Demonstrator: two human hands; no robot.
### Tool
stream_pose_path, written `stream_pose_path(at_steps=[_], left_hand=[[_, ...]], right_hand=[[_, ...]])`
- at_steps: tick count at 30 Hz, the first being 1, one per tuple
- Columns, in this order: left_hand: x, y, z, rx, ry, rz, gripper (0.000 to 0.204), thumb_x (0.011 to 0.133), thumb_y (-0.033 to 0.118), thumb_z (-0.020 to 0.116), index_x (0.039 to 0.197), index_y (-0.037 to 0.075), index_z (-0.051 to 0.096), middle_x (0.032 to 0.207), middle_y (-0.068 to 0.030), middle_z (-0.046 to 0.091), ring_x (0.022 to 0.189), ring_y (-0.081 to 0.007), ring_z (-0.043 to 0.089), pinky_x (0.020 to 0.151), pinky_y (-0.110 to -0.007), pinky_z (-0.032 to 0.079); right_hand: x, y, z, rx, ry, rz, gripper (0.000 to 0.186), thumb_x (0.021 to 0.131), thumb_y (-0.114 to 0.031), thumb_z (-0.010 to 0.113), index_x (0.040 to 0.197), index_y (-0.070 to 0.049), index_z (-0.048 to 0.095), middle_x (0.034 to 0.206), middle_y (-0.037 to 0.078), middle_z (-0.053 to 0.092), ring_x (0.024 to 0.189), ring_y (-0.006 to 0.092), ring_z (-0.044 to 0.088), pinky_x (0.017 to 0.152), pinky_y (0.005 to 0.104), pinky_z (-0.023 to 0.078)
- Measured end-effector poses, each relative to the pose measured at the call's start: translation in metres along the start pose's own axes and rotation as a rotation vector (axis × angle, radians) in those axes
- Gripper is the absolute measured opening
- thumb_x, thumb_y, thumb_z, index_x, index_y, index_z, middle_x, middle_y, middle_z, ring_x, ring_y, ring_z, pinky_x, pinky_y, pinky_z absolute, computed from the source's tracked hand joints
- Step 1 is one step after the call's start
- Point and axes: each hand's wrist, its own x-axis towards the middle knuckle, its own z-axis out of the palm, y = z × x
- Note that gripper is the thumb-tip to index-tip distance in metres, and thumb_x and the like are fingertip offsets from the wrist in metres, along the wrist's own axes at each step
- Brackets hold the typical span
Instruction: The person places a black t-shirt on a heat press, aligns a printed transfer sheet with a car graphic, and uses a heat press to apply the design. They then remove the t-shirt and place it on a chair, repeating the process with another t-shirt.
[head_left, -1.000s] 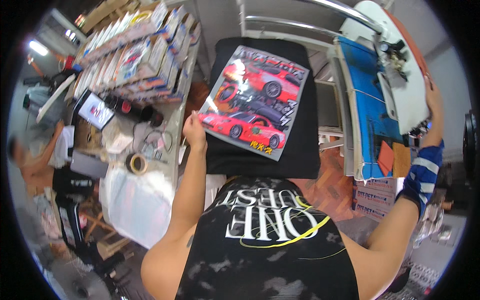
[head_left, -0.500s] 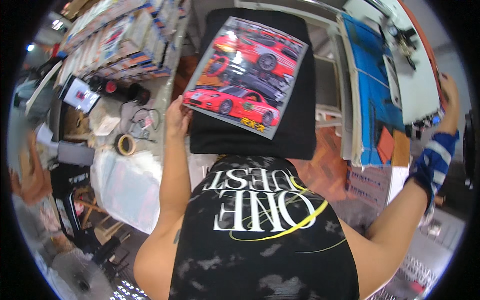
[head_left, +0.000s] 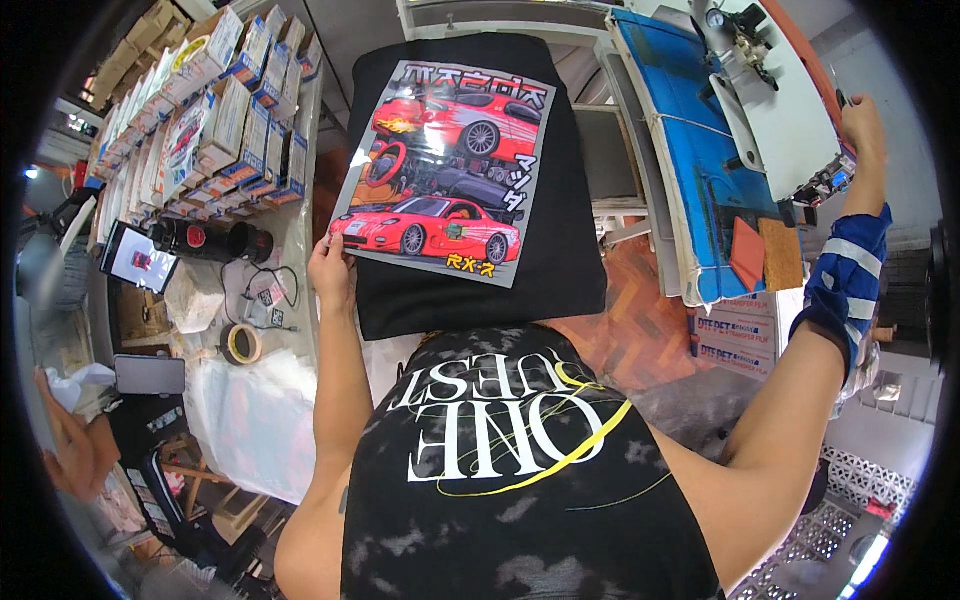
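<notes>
Right hand [head_left: 863, 128] with unclear grip, co-worker [head_left: 85, 452] cut off at left, gauge dial [head_left: 716, 18] unreadable

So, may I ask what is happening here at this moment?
The person's left hand holds the lower-left corner of a printed sheet, which lies on black fabric. The right hand is out to the right, beside a white panel; its exact grip is unclear. A roll of tape rests on the table at left.

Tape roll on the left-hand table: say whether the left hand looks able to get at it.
Probably yes: the tape roll lies uncovered beside the left forearm, though the left hand would first have to leave the printed sheet.
</notes>
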Motion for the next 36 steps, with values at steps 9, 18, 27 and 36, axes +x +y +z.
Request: stream_pose_path(at_steps=[9, 18, 27, 36], left_hand=[[0.054, 0.138, 0.087, 0.585, 0.365, 1.061, 0.02, 0.1, 0.004, 0.059, 0.112, -0.001, 0.074, 0.108, -0.0178, 0.076, 0.099, -0.0313, 0.073, 0.089, -0.038, 0.055], [-0.079, 0.242, 0.161, 0.685, -0.68, 1.668, 0.028, 0.082, -0.011, 0.063, 0.101, 0.004, 0.076, 0.1, -0.0152, 0.077, 0.09, -0.0308, 0.076, 0.078, -0.039, 0.062], [-0.045, 0.129, 0.082, 1.648, -0.929, 0.905, 0.029, 0.079, 0.004, 0.066, 0.107, 0.008, 0.074, 0.104, -0.012, 0.072, 0.106, -0.0315, 0.068, 0.103, -0.048, 0.048], [-0.039, 0.027, 0.23, 1.354, -0.202, 0.844, 0.067, 0.097, 0.052, 0.063, 0.147, 0.008, 0.057, 0.15, -0.0269, 0.049, 0.143, -0.0496, 0.038, 0.118, -0.07, 0.025]], right_hand=[[-0.063, -0.018, -0.044, 1.174, 0.185, 0.034, 0.032, 0.107, -0.006, 0.046, 0.138, -0.001, 0.055, 0.124, 0.016, 0.07, 0.112, 0.0229, 0.07, 0.095, 0.0288, 0.056], [-0.232, -0.078, -0.081, 1.6, 0.027, -0.151, 0.04, 0.108, -0.002, 0.052, 0.147, -0.001, 0.05, 0.119, 0.013, 0.066, 0.103, 0.019, 0.069, 0.099, 0.0352, 0.058], [-0.321, -0.088, -0.051, 1.65, -0.245, 0.133, 0.042, 0.109, -0.004, 0.05, 0.151, -0.002, 0.047, 0.107, 0.009, 0.063, 0.096, 0.0189, 0.067, 0.092, 0.039, 0.062], [-0.494, -0.207, 0.039, 1.814, -1.157, 0.499, 0.043, 0.107, -0.019, 0.06, 0.147, -0.009, 0.047, 0.105, 0.009, 0.062, 0.09, 0.0202, 0.066, 0.078, 0.0381, 0.063]])
